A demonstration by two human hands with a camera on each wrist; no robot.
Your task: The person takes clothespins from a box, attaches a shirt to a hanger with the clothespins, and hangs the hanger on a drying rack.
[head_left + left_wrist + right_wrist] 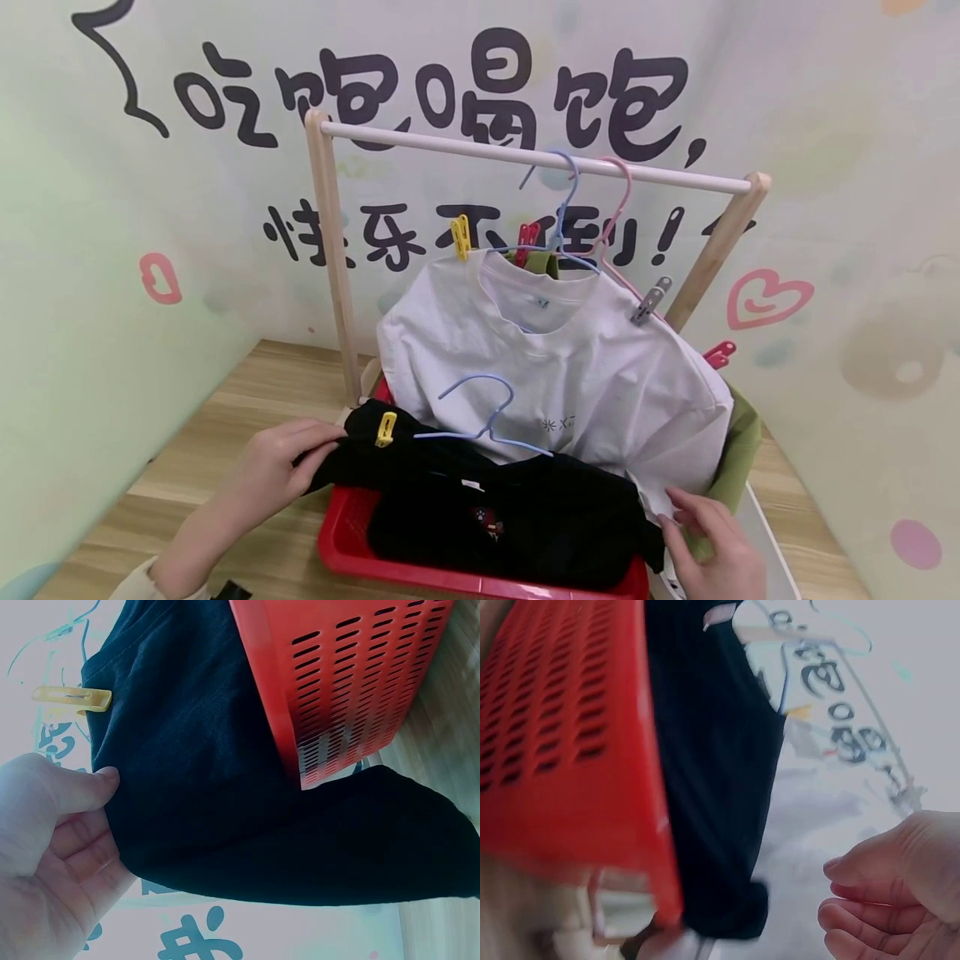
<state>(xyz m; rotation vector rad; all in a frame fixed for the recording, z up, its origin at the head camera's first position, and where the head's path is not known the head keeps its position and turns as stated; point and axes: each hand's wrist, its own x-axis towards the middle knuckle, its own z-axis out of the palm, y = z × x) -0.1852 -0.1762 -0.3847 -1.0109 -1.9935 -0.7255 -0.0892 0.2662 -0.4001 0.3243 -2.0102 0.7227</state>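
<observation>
A black T-shirt (pixel 510 508) lies over the red basket (pixel 335 533), with a blue hanger (pixel 491 425) in its neck. My left hand (pixel 273 467) pinches the shirt's left-side sleeve between thumb and fingers. A yellow clip (pixel 386 429) grips the shirt and hanger near that hand; the left wrist view shows this yellow clip (pixel 73 697) on the shoulder edge. My right hand (pixel 712 542) is by the other sleeve, its fingers loosely bent. In the right wrist view this right hand (pixel 892 892) holds nothing and stands apart from the black cloth.
Behind, a white T-shirt (pixel 450 333) hangs on a rack with a white rail (pixel 450 148), near a second blue hanger (pixel 562 208) and a pink hanger (pixel 618 208). Yellow, red and grey clips (pixel 651 300) are there. Green cloth (pixel 742 442) shows at the right.
</observation>
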